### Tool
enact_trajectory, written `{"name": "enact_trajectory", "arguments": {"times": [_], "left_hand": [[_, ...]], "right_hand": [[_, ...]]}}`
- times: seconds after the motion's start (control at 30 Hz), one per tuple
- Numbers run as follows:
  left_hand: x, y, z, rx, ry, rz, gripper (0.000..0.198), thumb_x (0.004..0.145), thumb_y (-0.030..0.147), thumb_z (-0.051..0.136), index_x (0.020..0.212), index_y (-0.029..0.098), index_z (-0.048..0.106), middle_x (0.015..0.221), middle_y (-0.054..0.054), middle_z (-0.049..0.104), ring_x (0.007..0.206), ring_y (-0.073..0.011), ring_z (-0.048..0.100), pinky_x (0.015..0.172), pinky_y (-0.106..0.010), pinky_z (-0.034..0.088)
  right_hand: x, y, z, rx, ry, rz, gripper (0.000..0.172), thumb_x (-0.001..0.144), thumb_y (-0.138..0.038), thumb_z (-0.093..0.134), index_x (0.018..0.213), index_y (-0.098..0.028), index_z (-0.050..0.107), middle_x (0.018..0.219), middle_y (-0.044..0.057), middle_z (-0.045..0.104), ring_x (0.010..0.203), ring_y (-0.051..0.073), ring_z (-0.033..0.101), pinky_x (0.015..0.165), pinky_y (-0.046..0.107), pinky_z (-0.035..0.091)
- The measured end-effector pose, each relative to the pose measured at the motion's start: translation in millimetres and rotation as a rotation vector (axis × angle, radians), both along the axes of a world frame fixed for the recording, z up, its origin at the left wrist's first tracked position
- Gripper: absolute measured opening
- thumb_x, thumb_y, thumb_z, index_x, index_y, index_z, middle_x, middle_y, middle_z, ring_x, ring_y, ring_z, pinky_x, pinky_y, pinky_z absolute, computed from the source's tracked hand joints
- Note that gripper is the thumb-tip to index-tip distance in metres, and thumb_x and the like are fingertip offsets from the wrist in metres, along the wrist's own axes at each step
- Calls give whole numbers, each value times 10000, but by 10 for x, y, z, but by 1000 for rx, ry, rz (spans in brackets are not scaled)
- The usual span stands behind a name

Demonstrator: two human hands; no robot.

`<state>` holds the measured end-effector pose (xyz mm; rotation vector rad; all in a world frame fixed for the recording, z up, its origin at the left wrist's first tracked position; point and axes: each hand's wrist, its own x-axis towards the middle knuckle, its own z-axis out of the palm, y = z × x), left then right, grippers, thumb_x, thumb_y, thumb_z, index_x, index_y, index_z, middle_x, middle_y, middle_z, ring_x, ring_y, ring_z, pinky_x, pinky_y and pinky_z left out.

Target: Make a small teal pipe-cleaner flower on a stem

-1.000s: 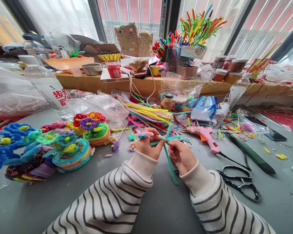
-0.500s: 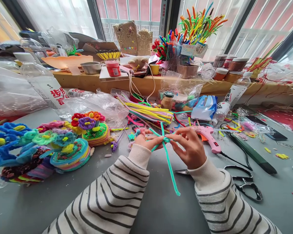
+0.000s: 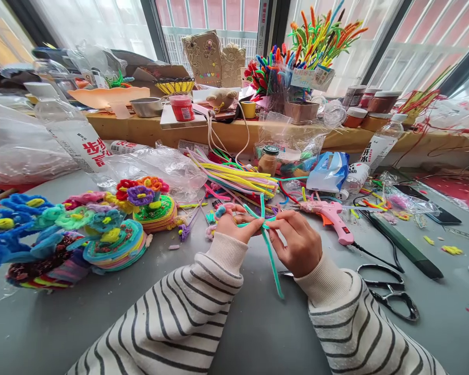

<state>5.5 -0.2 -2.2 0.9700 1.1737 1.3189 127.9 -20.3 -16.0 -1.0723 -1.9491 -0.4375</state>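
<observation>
Head cam view, so here's what's on the bench: teal pipe-cleaner cross (image 3: 270, 249) held up over the middle of the grey table (image 3: 258, 333), one long strand hanging toward the near edge, shorter arms poking out far and left. Left hand (image 3: 236, 226) has its thumb and fingers pinched just left of where the strands meet, and the right hand (image 3: 300, 242) pinches right at that crossing with thumb and fingertips, so they're basically together, clamped on the same little spot. Looks to me like the step in hand is working the strands around each other at the center. I'd say the next move calls for a firm left pinch so the crossing doesn't slip, with the right fingers guiding a strand snugly. There's also a fuzzy blue-and-pink bit (image 3: 220, 211) by the left fingers, can't tell if it's worn or held. Just beyond sits a heap of loose pipe cleaners (image 3: 238, 177), with a pink glue gun (image 3: 336, 221) off to the right and black-handled scissors (image 3: 393, 295) nearer, partly behind the right sleeve (image 3: 336, 312). Over on the left, fuzzy flowers (image 3: 140, 197) crowd some colorful coiled bases (image 3: 117, 252).
</observation>
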Motion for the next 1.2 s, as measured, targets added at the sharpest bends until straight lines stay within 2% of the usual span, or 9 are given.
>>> {"name": "enact_trajectory", "arguments": {"times": [0.1, 0.23, 0.43, 0.53, 0.67, 0.87, 0.97, 1.13, 1.2], "left_hand": [[16, -36, 8, 160, 206, -21, 355, 527, 183, 632, 710, 193, 329, 485, 74, 490, 500, -114, 563, 534, -269, 495], [36, -81, 5, 357, 401, 40, 284, 581, 163, 587, 696, 199, 330, 559, 55, 502, 569, -121, 594, 543, -224, 480], [24, -149, 47, 515, 561, 42, 181, 582, 177, 597, 620, 205, 422, 613, 22, 522, 606, -116, 579, 563, -194, 433], [34, -137, 58, 505, 496, 10, 195, 565, 167, 606, 572, 209, 416, 569, 26, 507, 576, -111, 558, 565, -195, 421], [35, -34, 44, 363, 240, 47, 310, 534, 154, 627, 644, 212, 343, 511, 67, 486, 517, -107, 559, 527, -202, 437], [-38, 70, 43, 146, 223, 7, 363, 511, 192, 655, 635, 197, 315, 439, 79, 524, 448, -85, 515, 556, -228, 416], [-33, 58, 40, 116, 205, -30, 357, 487, 204, 669, 636, 191, 344, 434, 74, 531, 452, -94, 521, 572, -243, 417], [-8, 60, 15, 78, 171, 19, 340, 439, 199, 692, 590, 188, 387, 452, 57, 535, 464, -101, 520, 543, -229, 403], [-17, 65, 27, 59, 165, -31, 314, 447, 198, 688, 569, 187, 398, 440, 52, 525, 468, -101, 514, 524, -222, 400]], "right_hand": [[-58, -29, -11, -151, 202, -12, 66, 690, -143, 489, 662, -145, 549, 702, 55, 506, 691, 149, 487, 638, 273, 416], [-103, -32, -6, -449, 583, 14, 97, 669, -198, 504, 577, -169, 499, 642, 7, 461, 553, 108, 420, 550, 265, 379], [-89, -1, 54, -1099, 1349, 154, 144, 553, -265, 575, 486, -165, 496, 445, -52, 349, 403, 58, 283, 347, 191, 179], [-71, -4, 96, -1334, 1563, 277, 135, 531, -259, 581, 489, -153, 510, 461, -38, 384, 382, 48, 279, 312, 181, 107], [-18, 11, 108, -1328, 1486, 345, 151, 534, -268, 629, 597, -142, 577, 533, -25, 426, 428, 44, 319, 312, 160, 140], [59, 76, 55, -1053, 1208, 294, 223, 581, -368, 614, 640, -154, 596, 518, -33, 453, 404, 32, 282, 348, 190, 184], [42, 78, 35, -1074, 1225, 295, 214, 565, -361, 630, 591, -155, 578, 488, -47, 408, 401, 31, 273, 350, 196, 166], [7, 67, -3, -1137, 1265, 294, 224, 553, -372, 634, 579, -159, 572, 462, -60, 374, 388, 32, 268, 350, 202, 158], [-4, 65, -19, -1137, 1261, 295, 221, 553, -369, 635, 577, -158, 573, 458, -62, 373, 382, 30, 267, 350, 202, 159]]}}
